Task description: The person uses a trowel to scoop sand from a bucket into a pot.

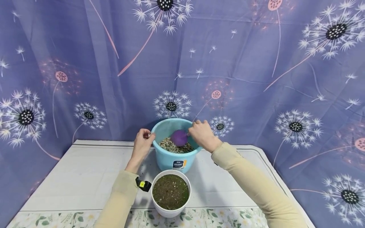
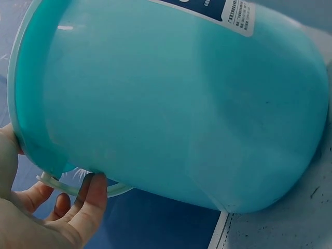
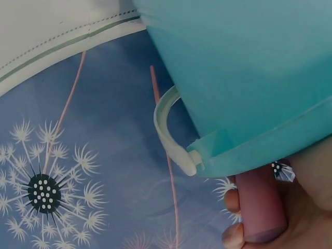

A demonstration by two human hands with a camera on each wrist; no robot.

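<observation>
A light-blue bucket [image 1: 176, 160] stands on the table with a loose, grainy, mixed-brown material [image 1: 171, 145] inside. My left hand [image 1: 143, 142] holds the bucket at its left rim; the left wrist view shows its fingers [image 2: 88, 207] against the bucket wall by the pale handle [image 2: 116, 191]. With my right hand [image 1: 203, 134] over the right rim, I grip a small purple shovel [image 1: 179, 138] whose rounded blade is down at the material. In the right wrist view the fingers curl round the shovel's pinkish handle [image 3: 261, 205].
A white pot [image 1: 167, 212], filled with dark soil [image 1: 170, 191] greenish at the edge, stands in front of the bucket. The table [image 1: 94, 177] has a white cover and a floral front strip. A purple dandelion-print curtain [image 1: 128, 95] hangs behind and at both sides.
</observation>
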